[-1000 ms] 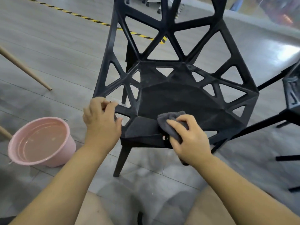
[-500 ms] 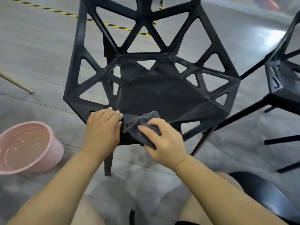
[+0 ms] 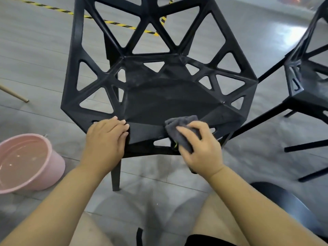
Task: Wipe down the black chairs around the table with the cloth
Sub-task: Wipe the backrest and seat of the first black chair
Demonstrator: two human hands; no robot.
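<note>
A black chair (image 3: 170, 102) with triangular cut-outs stands straight ahead of me, its seat facing me. My right hand (image 3: 199, 148) holds a folded grey cloth (image 3: 181, 128) and presses it on the front right edge of the seat. My left hand (image 3: 106, 139) rests on the front left edge of the seat, fingers laid over the rim and pointing right. A second black chair (image 3: 305, 82) stands at the right edge of the view.
A pink basin (image 3: 40, 164) with water sits on the grey floor at the lower left. A wooden leg tip (image 3: 17, 95) pokes in from the left. Yellow-black tape (image 3: 113, 23) runs across the floor behind the chair. A dark round seat (image 3: 291, 208) lies under my right arm.
My right hand has slid the cloth to the right along the seat's front edge, away from my left hand. The left hand stays on the front left rim.
</note>
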